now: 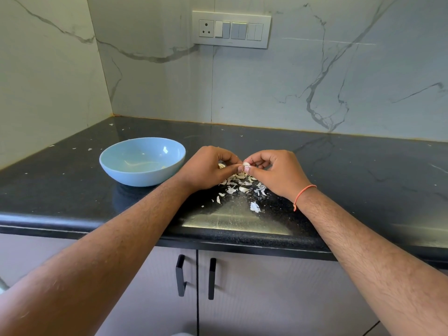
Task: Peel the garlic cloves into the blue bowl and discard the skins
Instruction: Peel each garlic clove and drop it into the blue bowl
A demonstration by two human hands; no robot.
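Note:
My left hand (210, 167) and my right hand (275, 173) meet above the black counter, and both pinch one small whitish garlic clove (246, 164) between their fingertips. Directly beneath them lies a scatter of white garlic skins (238, 186), with one larger flake (255, 206) nearer the counter's front edge. The blue bowl (121, 169) stands to the left of my left hand, close to its knuckles. A pale bit shows inside it near the right wall; I cannot tell whether it is a peeled clove.
The black speckled counter (363, 170) runs into a corner of marble walls at back and left. A switch panel (231, 29) hangs on the back wall. Small skin flecks dot the counter behind the bowl. Cabinet doors with black handles (180, 275) sit below the front edge.

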